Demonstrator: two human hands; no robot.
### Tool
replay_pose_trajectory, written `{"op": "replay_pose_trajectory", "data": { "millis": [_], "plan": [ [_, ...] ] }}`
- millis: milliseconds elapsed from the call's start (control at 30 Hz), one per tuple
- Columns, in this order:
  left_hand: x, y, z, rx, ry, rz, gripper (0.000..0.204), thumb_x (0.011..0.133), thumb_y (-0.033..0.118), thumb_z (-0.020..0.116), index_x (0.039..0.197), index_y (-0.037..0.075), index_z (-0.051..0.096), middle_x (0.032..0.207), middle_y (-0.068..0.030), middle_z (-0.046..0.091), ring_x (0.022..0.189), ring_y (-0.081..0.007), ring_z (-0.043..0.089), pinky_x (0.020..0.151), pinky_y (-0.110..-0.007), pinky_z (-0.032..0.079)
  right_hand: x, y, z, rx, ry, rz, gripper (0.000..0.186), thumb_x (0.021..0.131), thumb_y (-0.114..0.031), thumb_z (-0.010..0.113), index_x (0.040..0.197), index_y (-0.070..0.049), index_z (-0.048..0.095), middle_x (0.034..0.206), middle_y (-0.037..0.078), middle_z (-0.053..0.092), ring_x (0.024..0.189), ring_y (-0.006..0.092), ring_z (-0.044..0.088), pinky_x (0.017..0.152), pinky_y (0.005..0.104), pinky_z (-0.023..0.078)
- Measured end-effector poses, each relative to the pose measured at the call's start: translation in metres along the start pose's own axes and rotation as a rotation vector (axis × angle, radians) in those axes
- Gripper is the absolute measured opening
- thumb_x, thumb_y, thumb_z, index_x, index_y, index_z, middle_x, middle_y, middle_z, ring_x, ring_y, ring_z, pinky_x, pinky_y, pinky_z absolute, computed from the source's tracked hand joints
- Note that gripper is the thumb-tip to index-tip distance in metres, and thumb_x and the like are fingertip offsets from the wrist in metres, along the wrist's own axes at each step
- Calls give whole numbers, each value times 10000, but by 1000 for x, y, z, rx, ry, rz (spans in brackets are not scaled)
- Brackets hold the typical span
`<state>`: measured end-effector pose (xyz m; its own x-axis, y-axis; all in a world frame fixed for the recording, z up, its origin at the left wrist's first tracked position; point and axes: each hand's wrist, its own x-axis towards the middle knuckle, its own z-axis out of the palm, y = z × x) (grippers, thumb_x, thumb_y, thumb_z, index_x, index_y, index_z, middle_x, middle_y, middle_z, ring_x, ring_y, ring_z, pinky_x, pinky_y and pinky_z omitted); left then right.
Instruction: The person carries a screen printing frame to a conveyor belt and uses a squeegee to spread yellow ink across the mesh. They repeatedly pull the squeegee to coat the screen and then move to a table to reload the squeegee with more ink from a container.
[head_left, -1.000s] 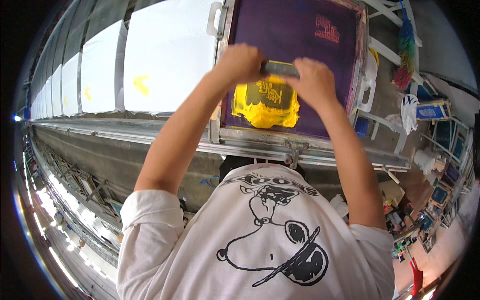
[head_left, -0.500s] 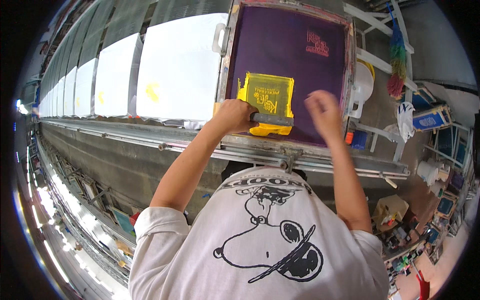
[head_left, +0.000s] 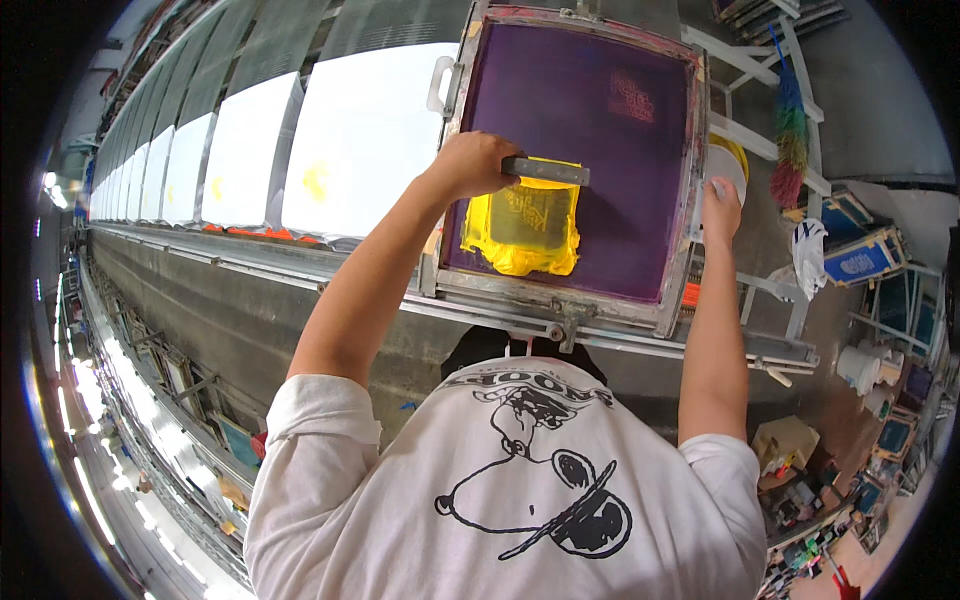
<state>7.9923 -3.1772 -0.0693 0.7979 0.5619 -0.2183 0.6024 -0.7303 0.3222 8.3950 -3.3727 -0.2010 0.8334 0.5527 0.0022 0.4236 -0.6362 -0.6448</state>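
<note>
In front of me lies a screen-printing frame (head_left: pixel 683 270) with purple mesh (head_left: pixel 560 80). My left hand (head_left: pixel 474 165) is closed round one end of a grey-handled squeegee (head_left: pixel 552 172), which stands at the far edge of a yellow ink patch. Thick yellow ink (head_left: pixel 520 262) lies along the patch's near edge, and a lettered design shows through its thinner middle. At the frame's right side, my right hand (head_left: pixel 720 212) is closed on a white handle (head_left: pixel 697 218), mostly hidden by the fingers. A second, fainter design (head_left: pixel 632 95) shows at the mesh's far right.
A row of white fabric pieces (head_left: pixel 370 140) with yellow prints runs off to the left. A metal rail (head_left: pixel 250 262) passes along the table's near side. On the right are a white bucket (head_left: pixel 728 165), a multicoloured duster (head_left: pixel 790 150) and a white bag (head_left: pixel 808 255).
My left hand and the squeegee have moved from the near edge to the far edge of the ink patch. My right hand has gone right and taken hold of the handle.
</note>
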Motion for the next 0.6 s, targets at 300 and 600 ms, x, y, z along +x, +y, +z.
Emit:
{"op": "replay_pose_trajectory", "data": {
  "millis": [300, 600],
  "plan": [
    [-100, 29, 85, 28, 137, -24, 570, 791, 100, 739, 1352, 179, 678, 1343, -37, 672, 1186, -286, 629, 991, -385, 544, -11, -9, -16, 111, 89, -124, 340, 946, -340, 673, 1202, -119, 707, 1137, 150, 744, 1011, 328, 717, 876, 420, 528],
    [-174, 28, 100, -170, 231, 135, 620, 751, 51, 758, 1356, 127, 647, 1368, -54, 653, 1306, -278, 572, 1117, -440, 434, 3, -42, -28, 378, 72, 65, 437, 968, -404, 696, 1155, -12, 748, 1166, 122, 750, 1019, 241, 702, 914, 375, 525]
  ]
}}
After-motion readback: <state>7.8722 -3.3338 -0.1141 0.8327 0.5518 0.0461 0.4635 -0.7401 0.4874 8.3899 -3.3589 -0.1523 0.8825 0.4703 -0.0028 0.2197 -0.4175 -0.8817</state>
